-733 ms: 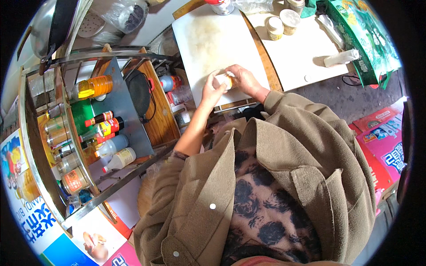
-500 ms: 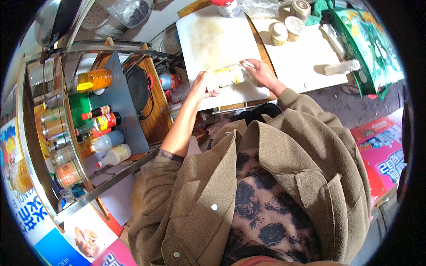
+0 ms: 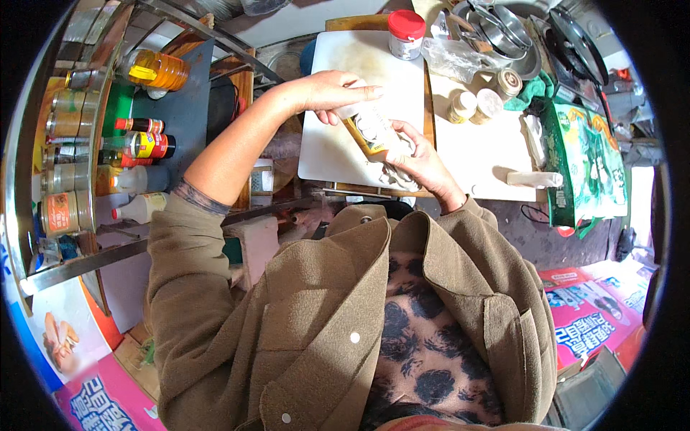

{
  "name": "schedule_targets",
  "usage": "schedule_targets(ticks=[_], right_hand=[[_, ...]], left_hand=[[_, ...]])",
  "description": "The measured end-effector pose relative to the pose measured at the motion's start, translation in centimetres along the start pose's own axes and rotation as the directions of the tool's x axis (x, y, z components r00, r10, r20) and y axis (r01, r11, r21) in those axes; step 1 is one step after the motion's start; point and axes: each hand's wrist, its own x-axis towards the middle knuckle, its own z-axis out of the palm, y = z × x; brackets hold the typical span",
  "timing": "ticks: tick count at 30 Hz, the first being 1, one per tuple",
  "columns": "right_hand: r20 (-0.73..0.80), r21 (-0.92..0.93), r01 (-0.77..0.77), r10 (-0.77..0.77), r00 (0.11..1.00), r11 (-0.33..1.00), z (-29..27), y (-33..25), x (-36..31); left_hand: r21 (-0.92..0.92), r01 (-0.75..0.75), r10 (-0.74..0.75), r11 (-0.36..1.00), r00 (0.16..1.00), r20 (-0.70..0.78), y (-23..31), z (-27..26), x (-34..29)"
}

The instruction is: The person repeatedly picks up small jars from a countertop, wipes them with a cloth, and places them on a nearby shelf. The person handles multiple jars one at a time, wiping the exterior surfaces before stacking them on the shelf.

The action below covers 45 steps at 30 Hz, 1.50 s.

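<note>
A small jar [image 3: 366,131] with a white, black and yellow label is held tilted above the white cutting board [image 3: 323,154]. My left hand [image 3: 332,92] is closed over its upper end, thumb reaching across the top. At the lower end, my right hand [image 3: 424,164] grips the jar with bent fingers. A crumpled whitish cloth [image 3: 397,177] hangs beneath that hand, against the jar's base. My left hand covers most of the jar's top, so I cannot tell whether a lid is on.
A red-lidded tub [image 3: 407,36] stands at the board's far right corner. Several small jars [image 3: 462,106] sit on the white surface beyond, near a green bag [image 3: 583,161]. Metal pans [image 3: 503,32] are stacked at the back. On the left, a rack [image 3: 93,169] holds bottles and jars.
The jar has turned from nearly level to steeply tilted. My left hand has moved up onto its upper end, and my right hand now grips low. The whole view has shifted too.
</note>
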Motion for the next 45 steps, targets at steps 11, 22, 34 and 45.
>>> schedule_targets(ticks=[11,22,34,45], right_hand=[[0.038,-0.274,0.221,-0.219,0.975,0.936,3.2,-4.4,-2.2],[0.065,-0.289,0.235,-0.226,0.972,0.928,3.9,-5.8,-3.3],[-0.273,0.095,0.126,-0.096,0.957,0.988,2.7,-5.1,-0.4],[0.018,0.075,0.140,-0.142,0.990,0.987,4.2,-6.8,2.7]], left_hand=[[0.086,-0.072,0.076,0.994,0.996,-0.040,4.0,-1.7,-4.0],[0.105,-0.238,0.246,0.966,0.967,-0.072,4.7,-2.0,-7.0],[0.053,-0.349,0.352,0.936,0.916,-0.191,0.9,-1.9,-7.1],[-0.363,-0.427,0.265,0.828,0.870,-0.416,-2.2,0.8,-4.5]])
